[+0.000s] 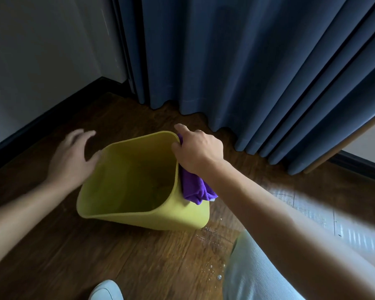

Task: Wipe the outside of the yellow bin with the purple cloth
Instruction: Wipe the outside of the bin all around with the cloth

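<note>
The yellow bin [121, 182] sits tilted on the wooden floor, its open mouth facing me. My right hand [198, 151] presses the purple cloth [194, 187] against the bin's right outer wall near the rim, with its thumb hooked over the rim. The cloth hangs down below the hand along that wall. My left hand [74, 154] is at the bin's left rim with fingers spread, the thumb touching the edge; it is blurred and holds nothing.
Blue curtains [236, 61] hang just behind the bin. A white wall with a dark skirting board [41, 118] runs along the left. My knee [253, 267] and a white shoe [106, 291] are near the bottom. Small wet drops [212, 267] speckle the floor by the knee.
</note>
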A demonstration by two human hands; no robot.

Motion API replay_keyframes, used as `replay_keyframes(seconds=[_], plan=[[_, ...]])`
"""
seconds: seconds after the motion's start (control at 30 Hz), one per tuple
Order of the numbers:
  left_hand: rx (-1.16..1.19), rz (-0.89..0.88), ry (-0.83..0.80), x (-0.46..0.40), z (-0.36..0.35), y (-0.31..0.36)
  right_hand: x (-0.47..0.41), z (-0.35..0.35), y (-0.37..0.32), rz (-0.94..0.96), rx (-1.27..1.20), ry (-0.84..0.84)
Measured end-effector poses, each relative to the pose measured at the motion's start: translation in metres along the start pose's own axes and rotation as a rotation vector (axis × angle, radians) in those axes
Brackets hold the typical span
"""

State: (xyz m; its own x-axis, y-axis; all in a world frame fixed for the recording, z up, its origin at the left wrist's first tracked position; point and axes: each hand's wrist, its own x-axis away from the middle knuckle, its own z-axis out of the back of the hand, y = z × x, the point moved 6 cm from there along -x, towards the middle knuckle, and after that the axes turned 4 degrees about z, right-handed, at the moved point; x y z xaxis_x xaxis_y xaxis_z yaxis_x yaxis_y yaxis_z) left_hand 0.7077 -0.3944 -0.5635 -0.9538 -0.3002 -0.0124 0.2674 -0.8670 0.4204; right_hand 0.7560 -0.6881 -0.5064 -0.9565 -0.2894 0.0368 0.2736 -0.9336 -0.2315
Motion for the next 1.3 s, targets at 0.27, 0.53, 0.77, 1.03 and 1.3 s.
replay_keyframes(seconds=[0.27, 0.53, 0.77, 1.03, 1.3], plan=[[0.039, 0.147, -0.318, 0.023, -0.053, -0.037, 0.0, 0.0, 0.007, 0.001, -0.028, 0.045], [0.08, 0.17, -0.218, 0.023, -0.058, -0.055, 0.053, -0.006, 0.001, 0.067, -0.006, -0.151], [0.229, 0.186, -0.216, 0.027, -0.058, -0.042, 0.034, -0.001, 0.004, 0.034, 0.059, -0.11], [0.235, 0.31, -0.035, 0.02, -0.001, -0.076, -0.031, -0.015, -0.03, 0.169, 0.14, -0.096], [0.125, 0.47, 0.153, 0.026, 0.055, -0.122, -0.112, -0.049, -0.108, 0.33, 0.278, -0.104]])
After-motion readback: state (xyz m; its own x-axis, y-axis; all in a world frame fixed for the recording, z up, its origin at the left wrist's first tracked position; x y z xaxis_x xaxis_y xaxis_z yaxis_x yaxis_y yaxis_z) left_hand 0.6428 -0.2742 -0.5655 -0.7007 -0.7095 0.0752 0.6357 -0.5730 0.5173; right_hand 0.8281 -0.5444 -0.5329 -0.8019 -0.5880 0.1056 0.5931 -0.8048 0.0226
